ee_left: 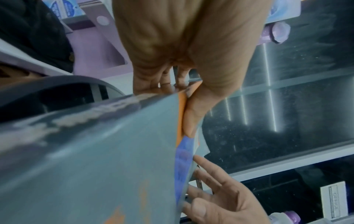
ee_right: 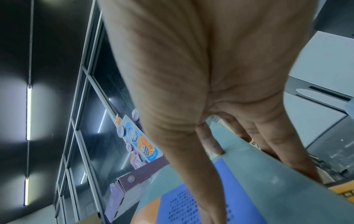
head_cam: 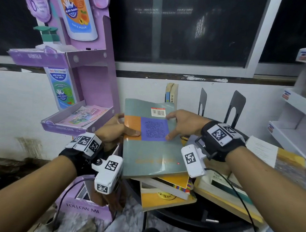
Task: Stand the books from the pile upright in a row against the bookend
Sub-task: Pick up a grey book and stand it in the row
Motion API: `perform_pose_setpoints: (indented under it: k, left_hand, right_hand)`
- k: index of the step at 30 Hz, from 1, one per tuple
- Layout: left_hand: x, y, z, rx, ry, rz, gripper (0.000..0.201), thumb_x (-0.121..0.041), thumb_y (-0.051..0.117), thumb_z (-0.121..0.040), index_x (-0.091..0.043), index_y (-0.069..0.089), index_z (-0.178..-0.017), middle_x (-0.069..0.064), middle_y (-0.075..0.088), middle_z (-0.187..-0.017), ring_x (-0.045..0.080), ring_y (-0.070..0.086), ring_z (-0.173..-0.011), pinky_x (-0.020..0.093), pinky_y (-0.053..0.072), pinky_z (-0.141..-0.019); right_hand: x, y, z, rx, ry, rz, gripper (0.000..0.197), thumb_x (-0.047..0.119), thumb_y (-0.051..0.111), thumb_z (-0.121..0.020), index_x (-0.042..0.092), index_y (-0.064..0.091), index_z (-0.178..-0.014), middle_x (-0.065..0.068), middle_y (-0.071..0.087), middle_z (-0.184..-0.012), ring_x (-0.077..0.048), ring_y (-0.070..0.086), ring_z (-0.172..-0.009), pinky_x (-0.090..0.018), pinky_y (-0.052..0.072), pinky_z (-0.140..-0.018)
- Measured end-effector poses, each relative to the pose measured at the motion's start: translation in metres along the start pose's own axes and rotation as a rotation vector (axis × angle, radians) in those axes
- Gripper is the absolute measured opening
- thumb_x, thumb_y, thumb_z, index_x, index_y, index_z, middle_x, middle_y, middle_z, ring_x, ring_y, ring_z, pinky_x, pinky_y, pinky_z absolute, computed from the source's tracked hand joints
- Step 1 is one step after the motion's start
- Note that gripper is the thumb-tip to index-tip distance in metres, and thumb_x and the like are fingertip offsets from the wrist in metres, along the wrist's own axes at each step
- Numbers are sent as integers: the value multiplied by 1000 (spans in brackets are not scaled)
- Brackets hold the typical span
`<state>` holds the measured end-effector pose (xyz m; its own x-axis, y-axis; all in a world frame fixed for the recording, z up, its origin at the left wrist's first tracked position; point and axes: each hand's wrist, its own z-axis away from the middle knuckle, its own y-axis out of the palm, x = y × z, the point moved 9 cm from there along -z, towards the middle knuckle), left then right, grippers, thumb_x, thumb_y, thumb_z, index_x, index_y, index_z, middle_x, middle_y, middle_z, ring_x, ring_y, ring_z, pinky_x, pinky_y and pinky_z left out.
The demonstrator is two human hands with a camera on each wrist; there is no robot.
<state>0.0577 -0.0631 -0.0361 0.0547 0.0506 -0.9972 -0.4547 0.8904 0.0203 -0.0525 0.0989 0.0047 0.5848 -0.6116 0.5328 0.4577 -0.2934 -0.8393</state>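
A grey-green book (head_cam: pixel 152 151) with orange and blue panels and a barcode sticker is lifted, tilted, above the pile of yellow books (head_cam: pixel 166 192). My left hand (head_cam: pixel 123 126) grips its left edge, thumb on the orange panel. The left wrist view shows that pinch (ee_left: pixel 184 94) on the book (ee_left: pixel 95 151). My right hand (head_cam: pixel 176 124) holds the right edge, thumb and a finger on the cover. In the right wrist view the other fingers (ee_right: pixel 277 151) pass behind the book (ee_right: pixel 258 181). One book (head_cam: pixel 171 93) stands upright beside two black bookends (head_cam: pixel 236 107).
A purple cardboard display stand (head_cam: pixel 89 94) rises close on the left. White shelves (head_cam: pixel 294 112) stand on the right. More books and a loose white page (head_cam: pixel 262 150) lie at the right of the round black table (head_cam: pixel 196 219). Wrist-camera cables hang below both arms.
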Motion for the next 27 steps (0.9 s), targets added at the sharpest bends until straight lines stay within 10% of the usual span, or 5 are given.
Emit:
perform_pose_setpoints:
  k: [10,17,27]
  left_hand:
    - [-50,-4,-3,-47,243,103,97,25,67,-64,-24,29,-139,14,68,-102,30,68,-83,49,60,-68]
    - [-47,-6,-4,-82,384,200,113,18,76,-41,-20,36,-139,8,69,-108,30,65,-98,49,57,-77]
    - [-43,21,14,50,465,121,68,21,69,-65,-18,51,-117,-5,73,-98,16,71,-86,33,57,-68]
  right_hand:
    - [29,-41,-1,-260,-174,-85,89,19,85,-71,12,39,-146,-4,44,-147,-19,45,-129,-24,30,-104]
    - [32,-43,-4,-365,-276,-232,86,19,86,-69,18,44,-143,-2,41,-146,-19,43,-131,-37,36,-111]
    - [27,-27,-15,-326,-294,-375,90,27,88,-66,30,34,-138,10,42,-128,-21,54,-120,-43,45,-103]
